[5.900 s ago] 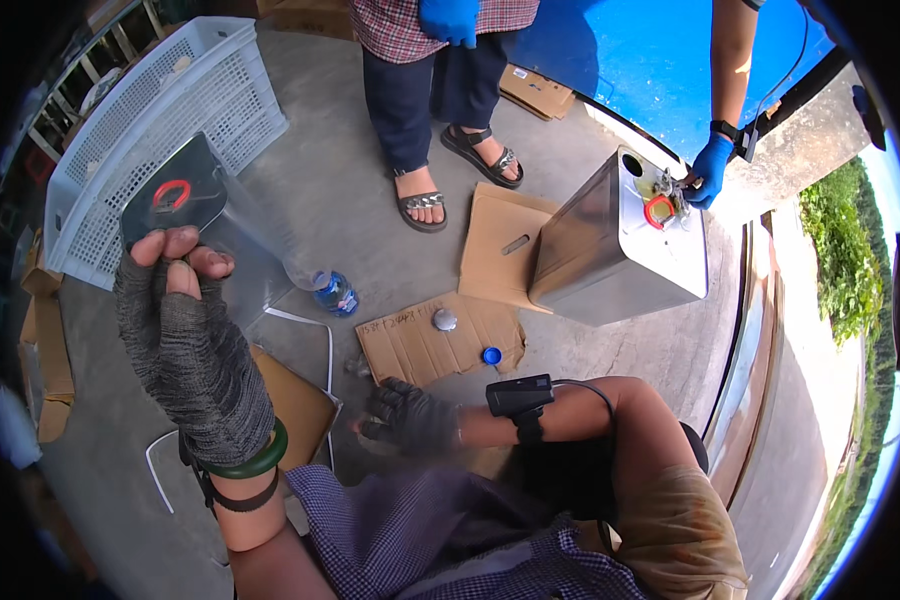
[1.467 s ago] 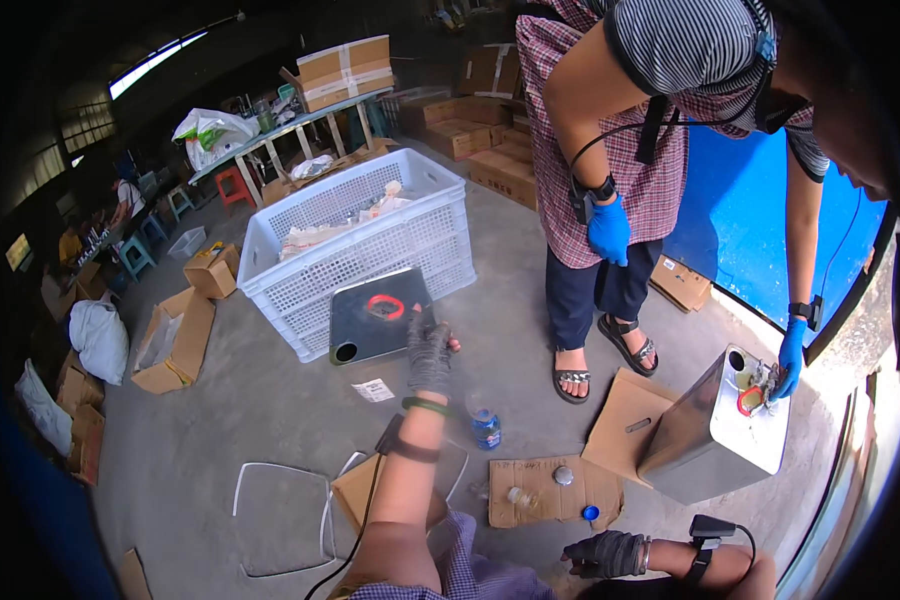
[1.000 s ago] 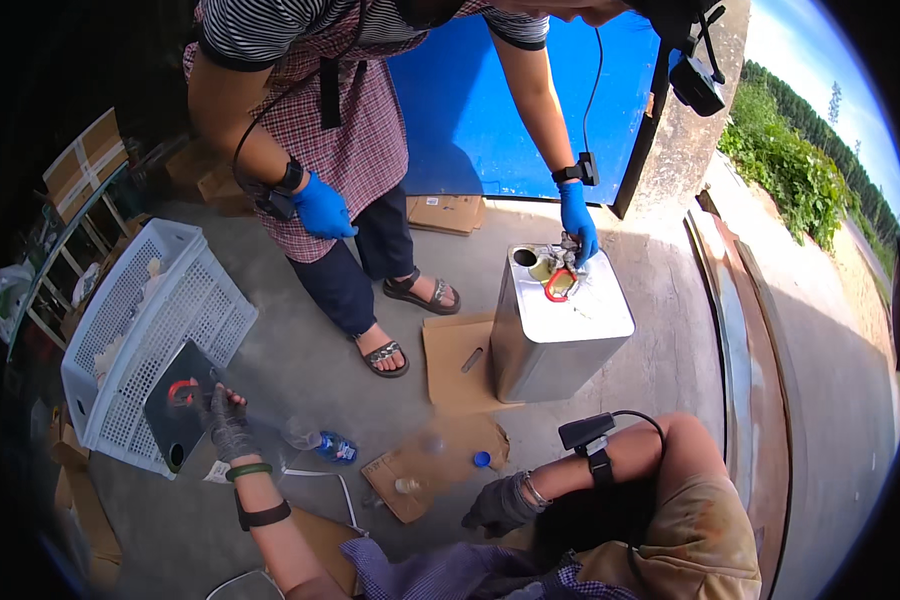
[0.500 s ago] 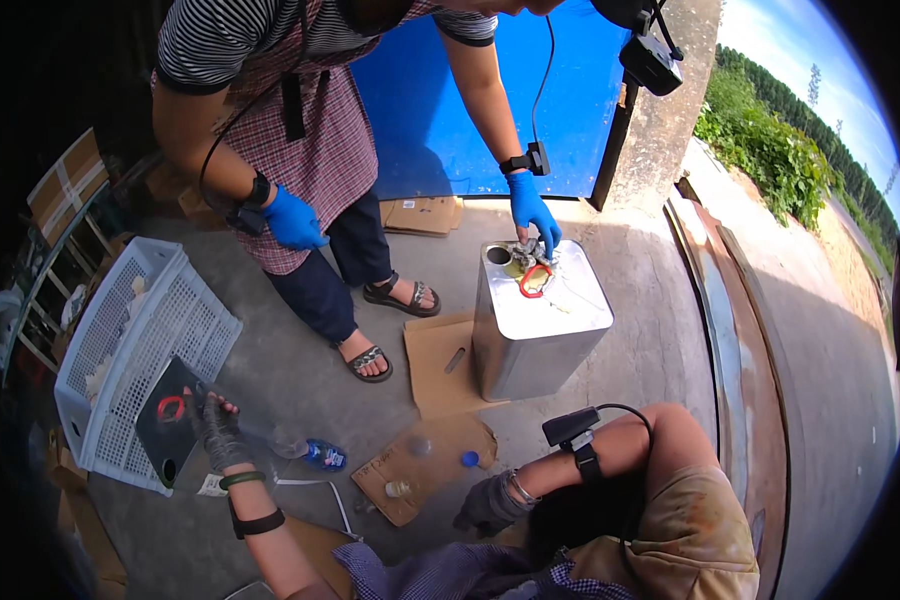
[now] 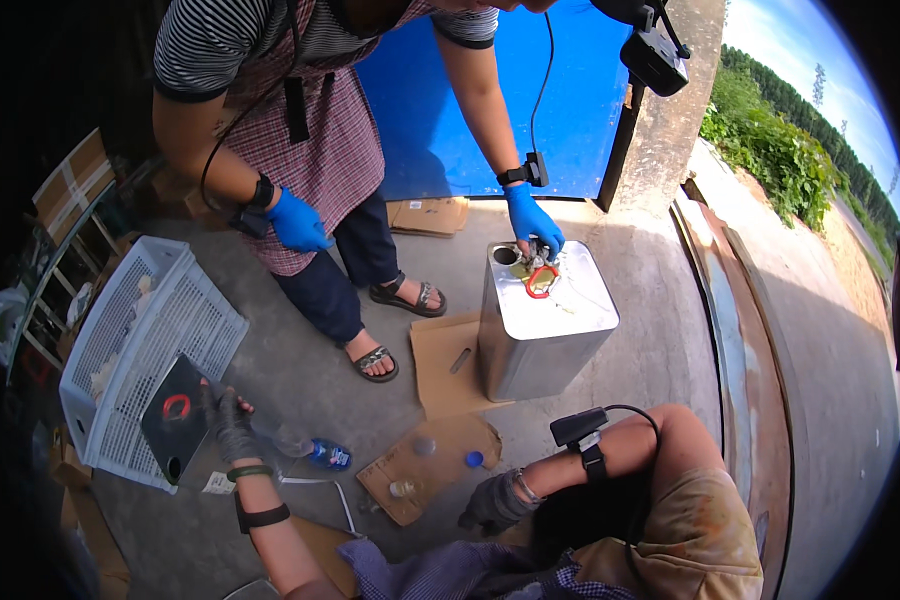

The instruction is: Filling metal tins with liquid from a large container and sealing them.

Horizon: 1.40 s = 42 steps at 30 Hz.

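Note:
My left hand (image 5: 232,425), in a grey glove with bare fingertips, lies at the near right edge of a dark metal tin (image 5: 173,425) with a red ring handle and a round hole. Its fingers are spread, touching or very near the tin. My right hand (image 5: 492,503), gloved in grey, is curled in front of my body with nothing visible in it. Ahead stands a tall silver tin (image 5: 560,318) with a red ring handle (image 5: 541,282) and a round opening. A co-worker's blue-gloved hand (image 5: 536,222) presses a crumpled greyish wad onto its top.
A white plastic crate (image 5: 155,335) stands behind the dark tin. On the floor lie a blue-labelled bottle (image 5: 330,454), a cardboard piece (image 5: 430,470) bearing a blue cap (image 5: 474,460) and a small clear container, and cardboard under the silver tin. The co-worker's sandalled feet (image 5: 375,362) are left of it.
The co-worker's hand on the silver tin has shifted slightly, with the wad now more covered by the fingers. My left hand's fingers have moved a little at the dark tin. The view has shifted slightly.

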### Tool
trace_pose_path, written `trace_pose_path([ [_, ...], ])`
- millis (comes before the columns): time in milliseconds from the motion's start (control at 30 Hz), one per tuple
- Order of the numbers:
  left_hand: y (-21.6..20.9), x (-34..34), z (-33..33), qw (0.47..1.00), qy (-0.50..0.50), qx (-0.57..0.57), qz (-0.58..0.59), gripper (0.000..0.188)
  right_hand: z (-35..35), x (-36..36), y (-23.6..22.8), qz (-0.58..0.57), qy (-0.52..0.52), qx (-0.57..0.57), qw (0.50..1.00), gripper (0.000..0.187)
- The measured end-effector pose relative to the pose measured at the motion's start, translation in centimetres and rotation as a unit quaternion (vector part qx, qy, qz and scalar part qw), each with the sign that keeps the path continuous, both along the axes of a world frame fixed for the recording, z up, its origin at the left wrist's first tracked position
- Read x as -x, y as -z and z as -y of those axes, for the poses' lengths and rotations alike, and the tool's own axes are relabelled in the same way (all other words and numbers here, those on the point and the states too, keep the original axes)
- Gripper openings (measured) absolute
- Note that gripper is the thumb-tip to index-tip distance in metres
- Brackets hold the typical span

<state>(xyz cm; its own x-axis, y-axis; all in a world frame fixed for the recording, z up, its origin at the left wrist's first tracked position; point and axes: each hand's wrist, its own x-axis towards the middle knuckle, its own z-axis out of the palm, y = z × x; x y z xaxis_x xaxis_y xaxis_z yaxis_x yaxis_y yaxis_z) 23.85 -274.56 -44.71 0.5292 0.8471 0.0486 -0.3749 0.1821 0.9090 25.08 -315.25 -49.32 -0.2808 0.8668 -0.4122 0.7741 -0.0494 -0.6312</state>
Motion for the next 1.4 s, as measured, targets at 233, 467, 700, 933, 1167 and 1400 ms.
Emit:
trace_pose_path([
  [233, 0.5, -1.0, 0.1, 1.0, -0.004, -0.005, -0.02, 0.061, 0.3, 0.1, 0.4, -0.006, 0.007, -0.006, 1.0, 0.04],
  [467, 0.4, 0.9, -0.2, 1.0, -0.015, -0.018, -0.017, 0.062, -1.0, 0.3, -0.6, 0.01, -0.035, 0.015, 0.999, 0.038],
  [700, -1.1, -1.1, 0.7, 0.998, -0.061, -0.014, 0.023, 0.074, 1.5, -0.2, 0.4, 0.007, -0.012, -0.014, 1.0, 0.036],
  [933, -2.0, 0.6, -0.2, 0.989, -0.143, -0.014, 0.04, 0.075, 0.1, -0.3, -0.3, 0.013, -0.025, 0.061, 0.998, 0.042],
  [1167, -2.1, 0.8, 0.2, 0.99, -0.136, 0.003, 0.022, 0.073, -0.1, 0.1, 0.5, -0.007, -0.017, 0.095, 0.995, 0.042],
  [1400, -1.7, 1.4, -0.2, 0.992, -0.128, -0.001, -0.003, 0.073, -0.5, 0.2, 0.2, -0.002, -0.048, 0.06, 0.997, 0.042],
])
